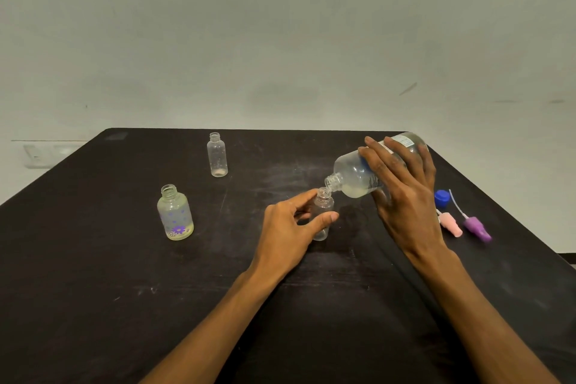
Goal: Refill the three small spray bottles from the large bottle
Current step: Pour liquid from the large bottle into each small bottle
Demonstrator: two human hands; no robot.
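My right hand (402, 193) grips the large clear bottle (355, 176), tipped to the left with its open neck right over the mouth of a small clear bottle (324, 206). A little pale liquid lies in the large bottle's lower side. That small bottle stands upright on the black table (93, 290), and my left hand (293, 227) holds it between thumb and fingers. A second small clear bottle (217, 154) stands uncapped farther back. A stouter small bottle with purple flowers (175, 213) stands uncapped at the left, with yellowish liquid in it.
At the right of the table lie a blue cap (442, 198), a pink spray head (450, 224) and a purple spray head (477, 227) with its thin tube. A pale wall rises behind the table's far edge.
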